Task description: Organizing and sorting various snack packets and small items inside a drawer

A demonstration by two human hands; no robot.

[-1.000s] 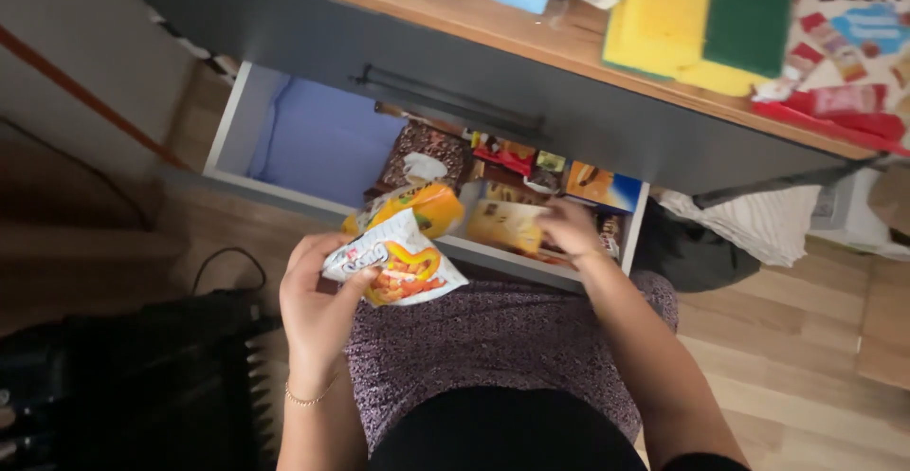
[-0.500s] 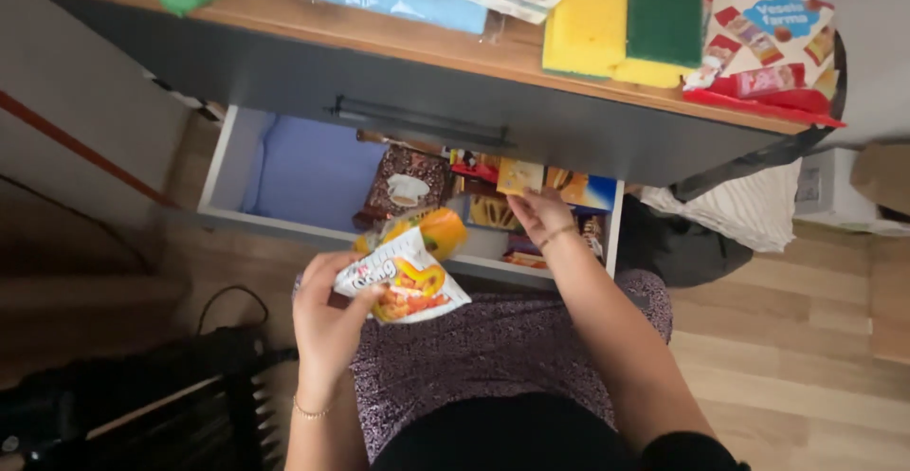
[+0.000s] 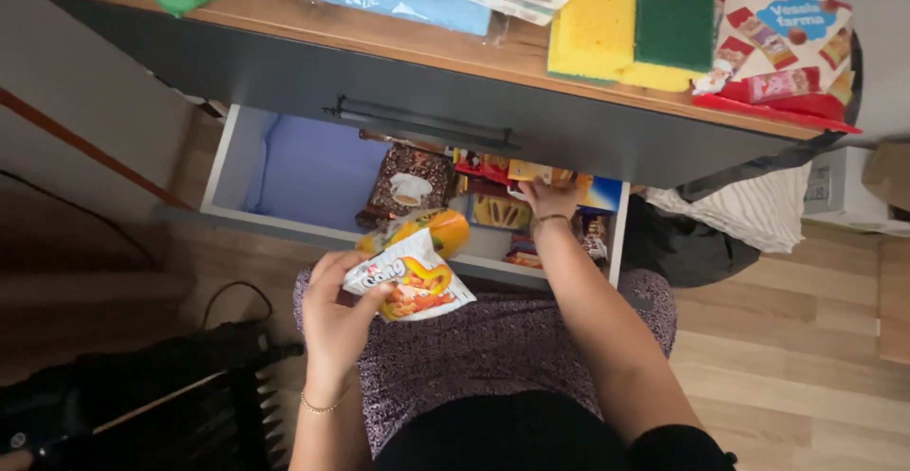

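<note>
Left hand (image 3: 334, 319) fingers clamped on 2 snack bags (image 3: 415, 264); right hand (image 3: 547, 196) fingers gripping yellow packet (image 3: 527, 171) in drawer (image 3: 284, 163).

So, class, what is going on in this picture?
A seated person sorts snacks at an open drawer. The left hand holds two snack bags, a white one in front of an orange one, above the lap. The right hand reaches into the drawer's back, touching a yellow packet among other snack packs.

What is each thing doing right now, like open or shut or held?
Drawer: pulled open, snacks inside.
White snack bag: held, looks sealed.
Orange snack bag: held behind the white one.
Left hand: gripping both bags.
Right hand: reaching into the drawer, on a yellow packet.
</note>
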